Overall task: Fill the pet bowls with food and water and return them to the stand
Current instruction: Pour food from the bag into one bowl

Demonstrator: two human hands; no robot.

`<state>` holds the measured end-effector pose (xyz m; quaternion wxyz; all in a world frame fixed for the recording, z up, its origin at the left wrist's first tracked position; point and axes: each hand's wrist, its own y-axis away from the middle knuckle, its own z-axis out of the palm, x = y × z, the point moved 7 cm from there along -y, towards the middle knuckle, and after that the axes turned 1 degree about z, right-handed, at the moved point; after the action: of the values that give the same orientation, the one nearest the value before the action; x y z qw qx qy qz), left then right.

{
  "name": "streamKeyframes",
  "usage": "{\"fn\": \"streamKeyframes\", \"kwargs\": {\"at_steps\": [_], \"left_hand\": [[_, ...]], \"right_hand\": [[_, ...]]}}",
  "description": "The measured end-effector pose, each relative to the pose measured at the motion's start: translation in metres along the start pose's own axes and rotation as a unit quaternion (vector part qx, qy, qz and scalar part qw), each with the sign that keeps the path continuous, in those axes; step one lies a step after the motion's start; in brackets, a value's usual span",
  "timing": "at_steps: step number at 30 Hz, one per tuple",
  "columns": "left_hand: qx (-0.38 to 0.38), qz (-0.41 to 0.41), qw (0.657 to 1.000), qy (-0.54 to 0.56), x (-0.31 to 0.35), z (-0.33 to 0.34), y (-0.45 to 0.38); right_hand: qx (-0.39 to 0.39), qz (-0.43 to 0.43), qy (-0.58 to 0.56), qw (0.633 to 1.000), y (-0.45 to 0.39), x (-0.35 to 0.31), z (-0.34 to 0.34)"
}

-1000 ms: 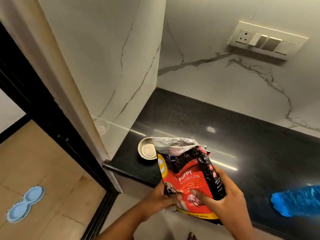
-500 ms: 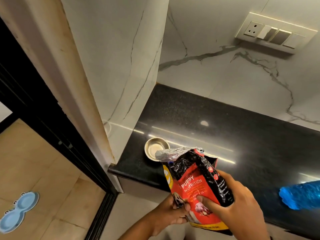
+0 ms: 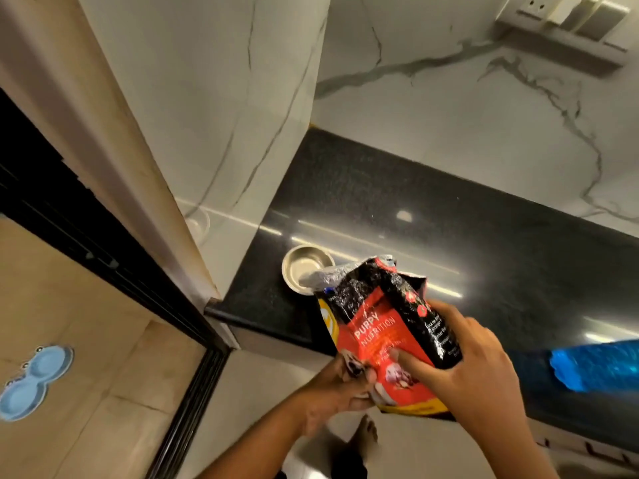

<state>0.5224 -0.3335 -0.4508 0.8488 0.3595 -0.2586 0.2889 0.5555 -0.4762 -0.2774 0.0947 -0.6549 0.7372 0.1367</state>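
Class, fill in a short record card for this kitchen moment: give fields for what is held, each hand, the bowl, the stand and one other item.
Held item: red and black puppy food bag, top open, tilted toward the bowl
Left hand: grips the bag's bottom corner
Right hand: holds the bag's side
Bowl: round steel bowl on black stone counter, no food visible
Stand: blue double-bowl stand on the floor, no bowls in it
Other: blue plastic bottle on counter
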Motion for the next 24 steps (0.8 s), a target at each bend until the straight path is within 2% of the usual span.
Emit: {"fn": "streamKeyframes", "kwargs": {"at_steps": [6, 13, 24], "left_hand": [[0.019, 0.018, 1.000, -0.007, 0.012, -0.001, 0.004], [0.011, 0.011, 1.000, -0.003, 0.003, 0.017, 0.012], [-0.008, 0.005, 1.000, 0.029, 0.005, 0.025, 0.009]], "right_hand": [[-0.017, -0.003, -0.023, 1.000, -0.005, -0.008, -0.005], [-0.097, 0.016, -0.048, 0.994, -0.003, -0.008, -0.007], [-0.115, -0.003, 0.057, 0.992, -0.014, -0.032, -0.015]]}}
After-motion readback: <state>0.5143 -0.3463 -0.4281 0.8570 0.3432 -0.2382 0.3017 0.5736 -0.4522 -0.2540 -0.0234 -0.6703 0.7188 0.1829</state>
